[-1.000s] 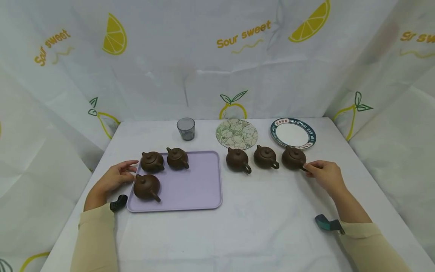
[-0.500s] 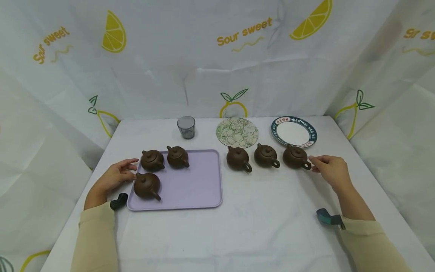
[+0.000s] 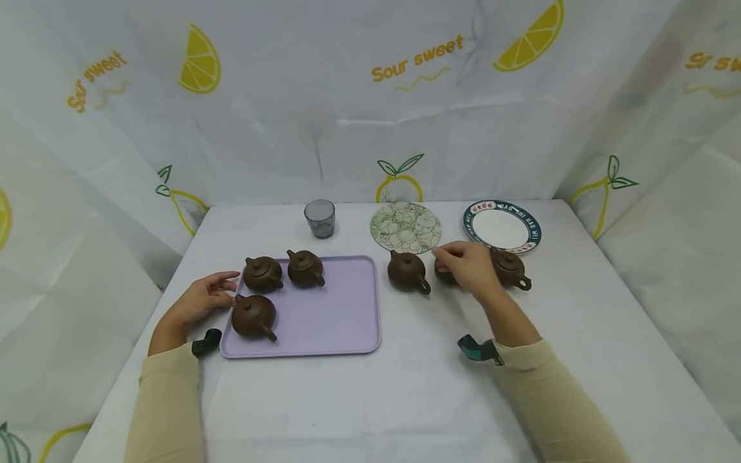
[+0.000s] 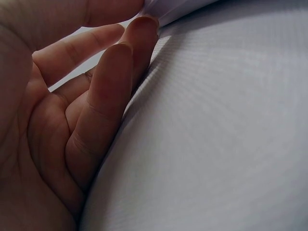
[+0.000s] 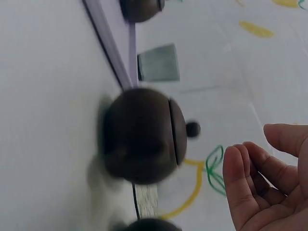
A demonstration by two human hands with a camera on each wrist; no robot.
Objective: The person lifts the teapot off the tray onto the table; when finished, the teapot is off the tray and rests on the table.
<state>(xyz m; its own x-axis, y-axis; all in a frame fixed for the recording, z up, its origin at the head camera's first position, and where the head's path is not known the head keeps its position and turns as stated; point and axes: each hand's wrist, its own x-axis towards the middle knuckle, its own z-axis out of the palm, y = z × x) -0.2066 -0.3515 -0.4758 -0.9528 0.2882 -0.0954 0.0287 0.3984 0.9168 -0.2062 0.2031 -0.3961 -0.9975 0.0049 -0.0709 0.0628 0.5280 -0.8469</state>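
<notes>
Teapot (image 3: 406, 272), likely stiff and brittle, best gripped by its handle (image 3: 426, 287), stood right of the tray (image 3: 330, 321) in our head view. Left wrist: we saw our left hand (image 4: 57, 125) empty, relaxed. Right wrist: our right hand (image 5: 274, 179) was empty, thumb (image 5: 288, 138) apart from fingers (image 5: 235, 168).

Soft, even light falls across the table (image 3: 324, 405) in the head view, a faint shadow lying on the nine o'clock side of the right sleeve (image 3: 556, 399). The left wrist view is dim, the left hand (image 4: 67, 130) shaded; at the right wrist, the centre pot (image 5: 144, 137) and six o'clock pot (image 5: 151, 225) blur.
</notes>
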